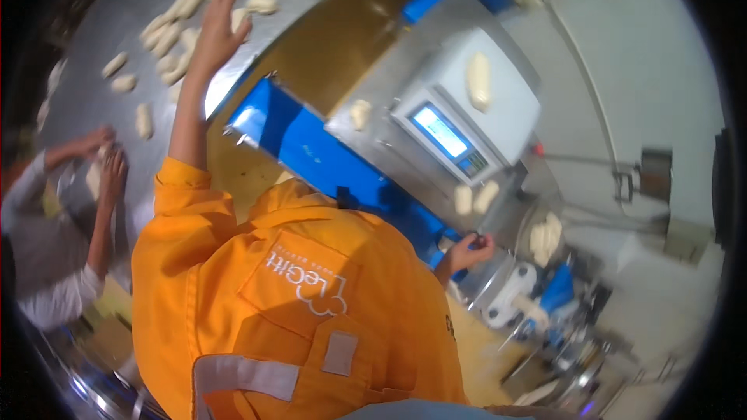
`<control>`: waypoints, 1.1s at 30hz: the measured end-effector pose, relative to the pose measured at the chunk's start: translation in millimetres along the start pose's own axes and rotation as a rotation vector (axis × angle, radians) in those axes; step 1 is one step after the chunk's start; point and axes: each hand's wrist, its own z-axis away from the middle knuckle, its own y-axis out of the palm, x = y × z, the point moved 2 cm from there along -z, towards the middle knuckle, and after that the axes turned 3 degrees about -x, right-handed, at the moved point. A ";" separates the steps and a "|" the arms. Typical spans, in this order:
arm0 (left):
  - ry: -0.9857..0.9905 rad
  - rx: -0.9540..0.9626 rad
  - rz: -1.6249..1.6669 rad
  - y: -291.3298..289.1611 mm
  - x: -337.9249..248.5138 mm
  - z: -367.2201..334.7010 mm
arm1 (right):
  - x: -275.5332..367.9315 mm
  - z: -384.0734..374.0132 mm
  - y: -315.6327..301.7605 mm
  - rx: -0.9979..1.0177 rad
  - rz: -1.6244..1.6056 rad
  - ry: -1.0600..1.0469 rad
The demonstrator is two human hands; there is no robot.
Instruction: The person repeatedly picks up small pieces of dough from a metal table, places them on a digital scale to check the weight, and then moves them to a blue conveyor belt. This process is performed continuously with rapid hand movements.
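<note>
My left hand (218, 35) reaches out over the metal table (74, 85), fingers stretched and the thumb apart. Just beside and beneath it lie several pale dough rolls (167, 40), some touching one another. It is hard to tell whether the fingertips touch the rolls at the far end. Low on the right, my right hand (465, 255) is closed around a small dark knob-like thing (478, 241), by the edge of a machine (510, 295) with white and metal parts. What this thing belongs to is unclear.
A digital scale (408, 113) with a lit display carries one dough roll (478, 82). Two short dough pieces (475, 198) lie beside it, another dough lump (360, 114) on its metal stand. A blue panel (311, 155) borders the stand. At left, another person's hands (109, 163) work dough.
</note>
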 end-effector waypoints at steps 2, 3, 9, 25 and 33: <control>0.135 0.086 0.276 43.3 -79.8 -34.1 | -103.4 27.6 -18.1 -0.037 0.326 0.118; 0.182 0.146 0.399 60.2 -121.2 -48.8 | -139.1 42.5 -19.7 -0.038 0.440 0.206; 0.773 0.466 0.134 149.2 -285.1 -93.5 | -145.1 90.1 -4.3 0.466 0.726 -0.137; -0.170 0.559 0.624 61.6 -111.6 -59.5 | -80.2 -49.5 -81.6 0.104 0.088 0.516; -0.479 0.394 0.077 -124.5 259.6 -14.8 | 173.0 -166.1 32.6 0.325 -0.381 -0.116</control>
